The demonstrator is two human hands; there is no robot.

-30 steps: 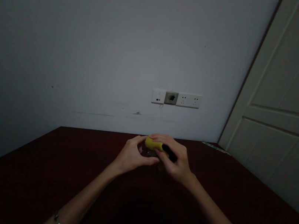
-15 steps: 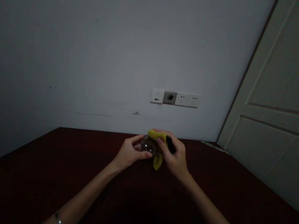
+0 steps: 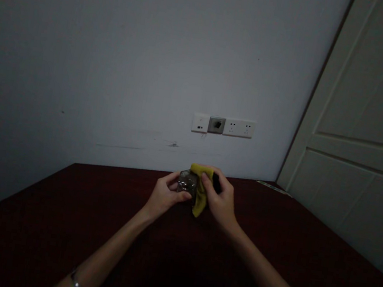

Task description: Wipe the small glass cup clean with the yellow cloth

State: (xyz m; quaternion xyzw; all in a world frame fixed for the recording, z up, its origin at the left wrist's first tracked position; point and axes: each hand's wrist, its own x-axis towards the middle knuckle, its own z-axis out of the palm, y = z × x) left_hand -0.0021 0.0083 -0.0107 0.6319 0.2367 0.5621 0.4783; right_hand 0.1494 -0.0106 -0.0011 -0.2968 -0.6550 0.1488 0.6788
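My left hand (image 3: 165, 193) is closed round a small clear glass piece (image 3: 187, 182), thumb below and fingers behind. It looks like a cup or jar, but the dim light hides its exact kind. A yellow cloth (image 3: 200, 194) lies against the glass on its right side, one corner hanging down. My right hand (image 3: 222, 197) pinches this cloth between thumb and fingers. Something black shows behind the right thumb, and I cannot make out what it is. Both hands are held up over the dark red table (image 3: 110, 227).
Behind the table rises a pale wall (image 3: 146, 60) with a row of sockets and switches (image 3: 223, 126). A white panelled door (image 3: 364, 140) stands at the right. A thin patterned strip (image 3: 273, 188) lies near the table's back right corner.
The glass has turned in my left hand, showing a more angular, patterned side. The cloth has spread down over its right side. Both hands stay nearly in place.
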